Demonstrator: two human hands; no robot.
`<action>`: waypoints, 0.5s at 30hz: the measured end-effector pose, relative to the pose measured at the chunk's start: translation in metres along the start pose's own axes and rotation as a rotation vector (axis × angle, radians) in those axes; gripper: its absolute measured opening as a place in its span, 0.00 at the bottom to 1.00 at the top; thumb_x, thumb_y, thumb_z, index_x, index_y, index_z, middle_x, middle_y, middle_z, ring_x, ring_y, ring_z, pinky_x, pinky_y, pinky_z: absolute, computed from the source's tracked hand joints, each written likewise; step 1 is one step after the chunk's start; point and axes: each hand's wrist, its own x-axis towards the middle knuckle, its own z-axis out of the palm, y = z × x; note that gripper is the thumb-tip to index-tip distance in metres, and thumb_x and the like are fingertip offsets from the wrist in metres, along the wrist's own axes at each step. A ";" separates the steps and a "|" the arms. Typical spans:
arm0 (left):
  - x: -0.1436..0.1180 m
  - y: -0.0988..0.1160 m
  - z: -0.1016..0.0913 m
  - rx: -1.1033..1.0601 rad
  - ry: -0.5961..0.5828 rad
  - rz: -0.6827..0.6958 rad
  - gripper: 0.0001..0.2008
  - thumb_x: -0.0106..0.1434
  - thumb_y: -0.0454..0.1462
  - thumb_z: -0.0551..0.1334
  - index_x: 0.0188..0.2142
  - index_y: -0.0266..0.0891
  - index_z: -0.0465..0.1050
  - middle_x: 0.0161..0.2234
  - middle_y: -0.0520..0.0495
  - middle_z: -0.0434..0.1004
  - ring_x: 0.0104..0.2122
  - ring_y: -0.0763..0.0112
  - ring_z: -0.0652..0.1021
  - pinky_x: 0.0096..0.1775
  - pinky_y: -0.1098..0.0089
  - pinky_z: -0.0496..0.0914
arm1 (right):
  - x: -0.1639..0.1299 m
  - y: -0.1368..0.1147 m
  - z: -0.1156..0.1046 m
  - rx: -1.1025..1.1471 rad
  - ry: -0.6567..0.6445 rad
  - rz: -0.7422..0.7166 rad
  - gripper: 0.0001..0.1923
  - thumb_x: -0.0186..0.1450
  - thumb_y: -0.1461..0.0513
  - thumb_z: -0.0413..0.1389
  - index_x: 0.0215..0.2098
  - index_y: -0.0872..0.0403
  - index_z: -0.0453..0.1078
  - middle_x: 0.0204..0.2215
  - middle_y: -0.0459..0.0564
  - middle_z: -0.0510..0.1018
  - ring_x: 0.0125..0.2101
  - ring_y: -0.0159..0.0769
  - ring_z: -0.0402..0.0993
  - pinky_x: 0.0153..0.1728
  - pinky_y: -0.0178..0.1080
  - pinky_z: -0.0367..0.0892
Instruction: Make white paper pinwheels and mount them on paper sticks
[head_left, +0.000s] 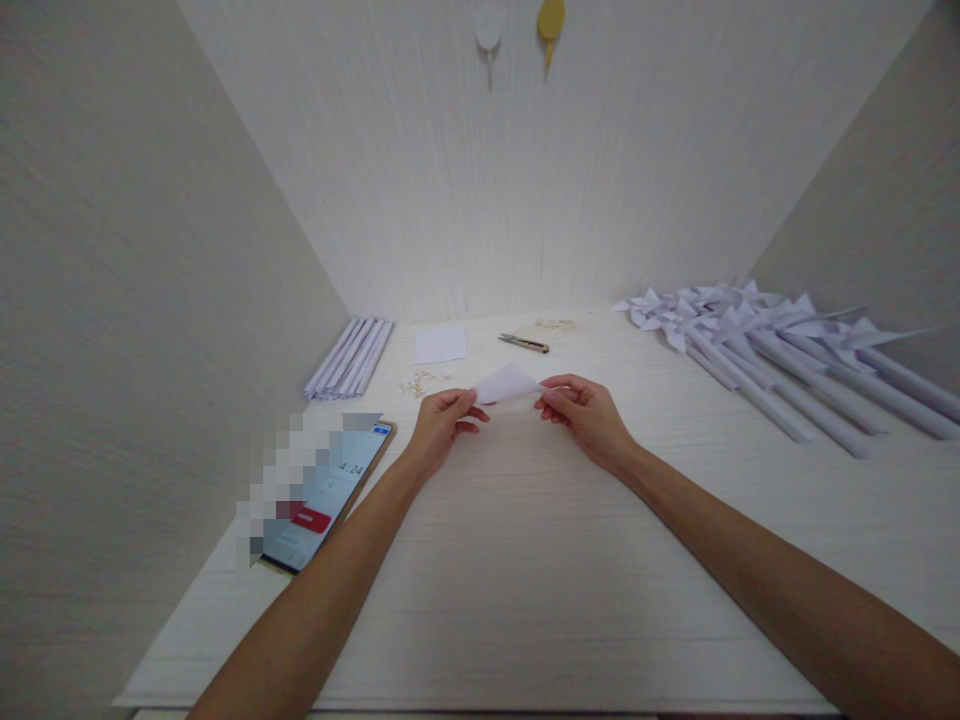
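A small white sheet of paper (508,384), seemingly folded to a triangle, is stretched between my two hands above the table. My left hand (442,425) pinches its left corner between thumb and fingers. At the opposite corner, my right hand (581,412) grips the paper the same way. Just beyond my left hand lie several small pale sticks (424,382), too small to name surely. Behind the held paper rest a flat stack of white square paper (439,345) and thread snips (525,343).
White rolled paper tubes (350,358) are stacked at the back left. Several paper pinwheels (750,330) on tube handles lie along the right. A phone (330,500), partly blurred out, lies beside my left forearm. Walls (480,200) enclose the table's back and sides; two hooks (551,20) hang above.
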 end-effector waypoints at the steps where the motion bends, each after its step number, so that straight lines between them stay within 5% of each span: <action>1: 0.000 0.001 0.000 -0.011 0.003 -0.003 0.12 0.42 0.41 0.66 0.22 0.33 0.71 0.25 0.48 0.74 0.20 0.78 0.71 0.18 0.78 0.62 | 0.000 -0.001 0.000 0.019 0.000 0.013 0.12 0.47 0.58 0.61 0.28 0.56 0.68 0.19 0.44 0.75 0.18 0.24 0.67 0.22 0.30 0.61; 9: -0.002 0.001 0.001 -0.018 -0.018 -0.013 0.11 0.42 0.41 0.66 0.20 0.33 0.72 0.21 0.49 0.73 0.21 0.76 0.73 0.19 0.78 0.62 | -0.003 -0.005 0.003 0.058 -0.075 0.075 0.12 0.45 0.57 0.62 0.24 0.56 0.70 0.20 0.46 0.76 0.19 0.24 0.68 0.23 0.30 0.62; 15: 0.000 -0.003 0.001 -0.048 0.032 0.006 0.07 0.42 0.37 0.66 0.23 0.34 0.75 0.42 0.44 0.73 0.27 0.76 0.76 0.24 0.79 0.66 | -0.002 -0.004 0.005 0.055 0.015 0.051 0.12 0.44 0.56 0.62 0.18 0.58 0.71 0.18 0.47 0.75 0.18 0.23 0.66 0.22 0.30 0.62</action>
